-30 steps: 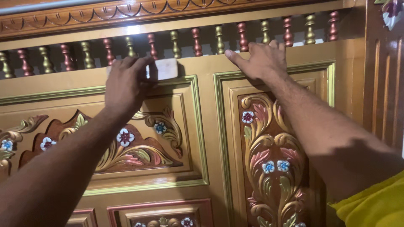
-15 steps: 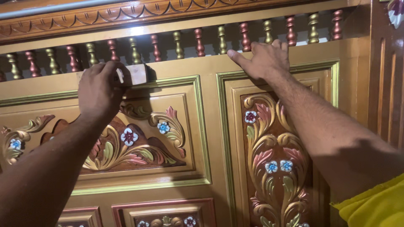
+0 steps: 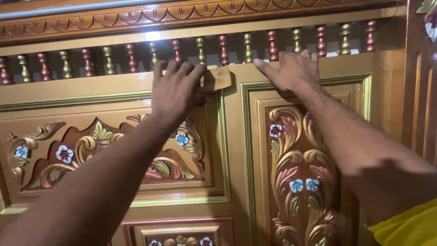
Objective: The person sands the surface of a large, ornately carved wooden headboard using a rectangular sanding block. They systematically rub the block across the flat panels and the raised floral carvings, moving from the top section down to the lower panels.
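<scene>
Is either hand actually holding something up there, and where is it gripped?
The left hand presses a small flat pad against the wooden panel, gripping its left end. The right hand holds nothing.

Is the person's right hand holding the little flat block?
No, the right hand lies flat and empty on the carved wooden panel, while the left hand presses the small flat block.

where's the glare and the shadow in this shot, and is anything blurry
Head view: a bright glare spot sits on the top rail above the spindles; the left hand, pressing a small flat block, and the right hand throw soft shadows on the carved panel; the near forearms are dark and slightly soft, the yellow sleeve too; the carving stays sharp.
</scene>
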